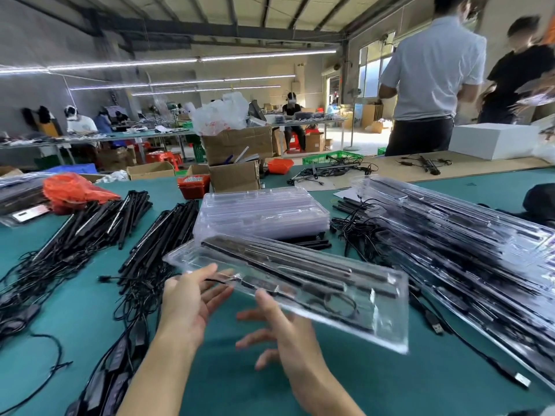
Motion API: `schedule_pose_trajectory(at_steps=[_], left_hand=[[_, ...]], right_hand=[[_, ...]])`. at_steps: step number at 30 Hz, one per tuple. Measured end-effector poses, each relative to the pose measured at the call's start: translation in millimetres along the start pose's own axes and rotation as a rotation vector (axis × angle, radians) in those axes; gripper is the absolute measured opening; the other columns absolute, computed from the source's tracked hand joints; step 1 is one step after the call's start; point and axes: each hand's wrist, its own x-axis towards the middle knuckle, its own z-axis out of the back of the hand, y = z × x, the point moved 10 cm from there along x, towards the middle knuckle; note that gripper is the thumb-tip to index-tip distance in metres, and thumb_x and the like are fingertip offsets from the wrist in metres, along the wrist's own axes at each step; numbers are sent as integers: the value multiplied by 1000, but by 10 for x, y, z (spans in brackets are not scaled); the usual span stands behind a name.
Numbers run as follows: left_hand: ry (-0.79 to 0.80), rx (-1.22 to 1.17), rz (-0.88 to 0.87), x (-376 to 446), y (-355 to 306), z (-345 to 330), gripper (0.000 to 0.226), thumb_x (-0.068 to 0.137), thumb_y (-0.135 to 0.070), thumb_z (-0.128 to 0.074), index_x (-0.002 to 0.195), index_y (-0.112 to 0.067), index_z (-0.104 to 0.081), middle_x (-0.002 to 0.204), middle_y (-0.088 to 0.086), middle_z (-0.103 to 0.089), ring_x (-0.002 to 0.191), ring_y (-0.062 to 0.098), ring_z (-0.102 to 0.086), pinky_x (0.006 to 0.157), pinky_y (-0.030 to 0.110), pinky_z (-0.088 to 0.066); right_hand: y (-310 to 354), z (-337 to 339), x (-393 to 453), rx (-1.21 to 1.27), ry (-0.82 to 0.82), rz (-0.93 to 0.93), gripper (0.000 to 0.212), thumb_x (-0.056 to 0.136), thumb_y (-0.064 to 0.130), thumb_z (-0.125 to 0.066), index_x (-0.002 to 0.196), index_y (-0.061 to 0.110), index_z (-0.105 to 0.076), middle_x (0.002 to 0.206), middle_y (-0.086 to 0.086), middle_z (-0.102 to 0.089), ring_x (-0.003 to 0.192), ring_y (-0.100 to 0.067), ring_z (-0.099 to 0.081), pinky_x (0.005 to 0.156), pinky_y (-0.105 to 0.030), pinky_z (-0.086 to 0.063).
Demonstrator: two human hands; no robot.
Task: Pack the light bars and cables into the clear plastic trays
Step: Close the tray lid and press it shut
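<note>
- Nearest the camera are the two hands over the green bench [228, 382]. The left hand [187, 301] has its fingers straight and a bit apart, palm up, tips at the near left edge of a filled clear tray [300, 283]. The right hand [282, 334] has its fingers spread wide under the tray's near edge; I can't tell if it carries the tray or just touches it.
- Biggest thing on the bench: the pile of packed trays [456, 235] to the right, so a fair batch looks done.
- Next, the loose light bars [90, 229] with tangled cables [36, 283] spread across the left side. That's a lot left to pack.
- The stack of empty trays [261, 211] sits in the middle, just behind the one in hand, so there's plenty of room for more.
- The tray in hand is off the bench, tilted, with dark bars and a coiled cable inside. Looks packed; my guess is it goes onto the right pile next.
</note>
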Motion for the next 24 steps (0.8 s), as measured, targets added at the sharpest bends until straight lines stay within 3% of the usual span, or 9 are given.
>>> schedule_pose_trajectory(at_steps=[3, 6, 9, 11, 13, 15, 19, 24], left_hand=[[34, 69, 4, -11, 102, -111, 53, 93, -6, -62, 135, 14, -38, 66, 12, -71, 49, 21, -66, 44, 25, -54], [79, 130, -9, -40, 169, -198, 49, 89, -30, -71, 121, -2, -46, 81, 11, -73, 59, 23, -69, 46, 29, -53], [225, 183, 37, -120, 338, -237, 56, 79, -56, -63, 114, -15, -50, 86, 7, -73, 61, 19, -66, 47, 29, -51], [299, 223, 76, -187, 498, -201, 50, 83, -50, -67, 113, -12, -54, 84, 8, -71, 59, 18, -62, 47, 27, -49], [257, 283, 56, -186, 595, -81, 28, 88, -23, -73, 105, -6, -58, 81, 13, -68, 56, 17, -60, 47, 24, -50], [198, 306, 27, -162, 622, 11, 8, 92, -4, -65, 98, -3, -60, 76, 16, -67, 54, 17, -59, 47, 24, -51], [199, 316, 18, -141, 619, 25, 2, 96, -1, -59, 97, 0, -60, 74, 16, -67, 54, 18, -60, 48, 25, -52], [200, 216, 59, -100, 659, 72, 5, 97, -2, -56, 97, -2, -60, 76, 17, -68, 56, 18, -62, 49, 24, -52]], right_hand=[[200, 68, -20, 84, -138, 123, 40, 94, 55, -54, 94, 21, -74, 93, -1, -78, 71, -27, -75, 38, -23, -45], [265, 126, -25, 226, -215, 149, 31, 105, 31, -44, 97, 10, -66, 94, -5, -78, 79, -27, -76, 40, -26, -50], [447, 271, -22, 310, -278, 212, 36, 106, 25, -41, 90, 5, -66, 91, -8, -78, 80, -26, -76, 44, -26, -51], [678, 376, -16, 360, -292, 294, 37, 107, 22, -40, 90, 4, -67, 94, -10, -78, 84, -27, -76, 43, -26, -51], [951, 472, -3, 374, -295, 389, 37, 107, 20, -40, 88, 4, -67, 93, -13, -77, 85, -28, -76, 41, -27, -52], [1207, 572, 22, 383, -304, 464, 37, 107, 19, -40, 86, 6, -67, 93, -15, -77, 85, -29, -76, 42, -27, -53], [1623, 819, 145, 446, -326, 546, 28, 106, 21, -39, 100, 6, -62, 100, -17, -76, 91, -31, -75, 47, -26, -56], [1963, 1213, 362, 433, -428, 602, 15, 103, 14, -40, 95, 9, -51, 95, -20, -76, 87, -33, -76, 50, -30, -57]])
